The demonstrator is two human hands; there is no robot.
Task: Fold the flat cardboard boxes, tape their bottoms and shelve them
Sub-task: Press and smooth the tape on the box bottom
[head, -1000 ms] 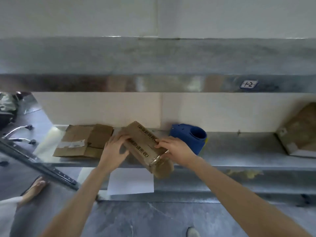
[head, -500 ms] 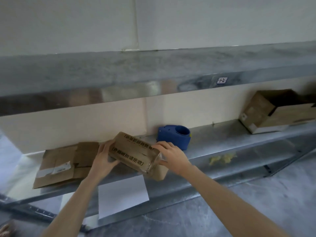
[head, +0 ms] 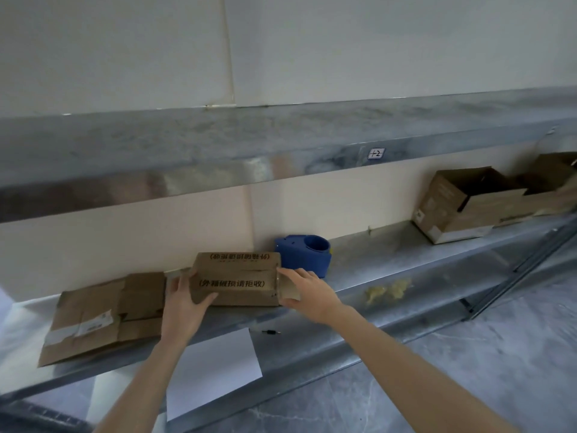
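Head view: a box sits at the near edge of the middle shelf, held between both hands. The face towards the camera carries two lines of printed characters, the upper line inverted, with a seam between them. Whether the box rests on the shelf or is held just above it cannot be told.

The left hand grasps the left end of the box: the thumb lies across the printed face and the fingers wrap round the end. The right hand grasps the right end: the fingers lie along the upper right corner and the thumb is below, against a side flap.

Flat cardboard lies on the shelf just left of the box, touching the left hand's side. A blue tape dispenser stands just behind the right end of the box, against the wall. Well to the right on the same shelf stands an open box, top flaps up, with a second open box beside it at the frame edge.

The upper shelf carries a small label on its front edge. A white sheet lies below the hands, near a small black object. Yellow scraps lie to the right of it.
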